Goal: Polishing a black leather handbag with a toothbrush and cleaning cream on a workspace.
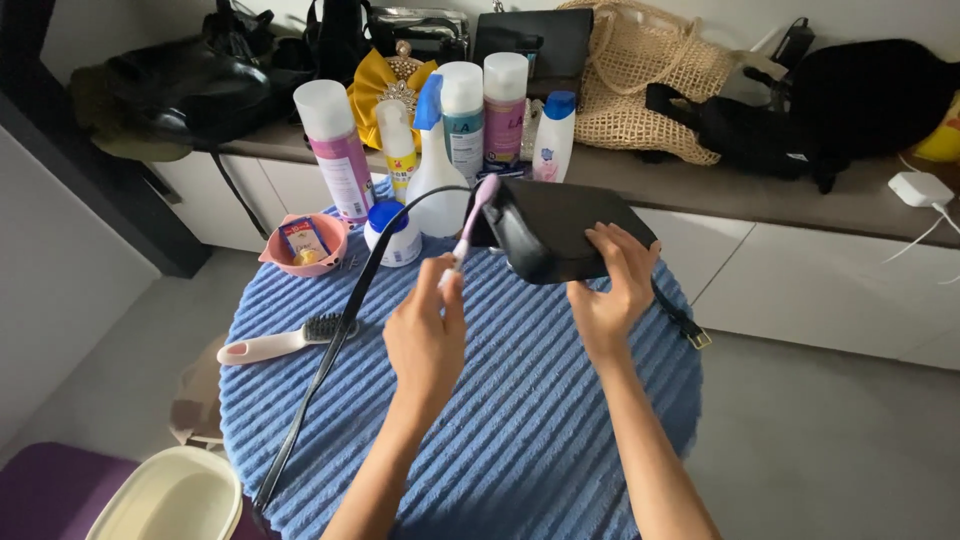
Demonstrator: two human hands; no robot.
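Note:
My right hand (612,290) grips a black leather handbag (560,228) by its near side, holding it tilted above the blue ribbed cloth (500,420). In my left hand (428,335) is a pink toothbrush (472,215), its head against the bag's left end. The bag's long black strap (330,350) loops up and trails down to the left across the cloth. A second strap with a brass buckle (690,328) hangs off the right edge.
Behind the bag stand spray cans, a white spray bottle (437,170) and other bottles, a small white jar (392,233) and a pink bowl (305,245). A white-handled black brush (280,342) lies left. A cream basin (170,497) sits lower left. Bags crowd the counter (780,190).

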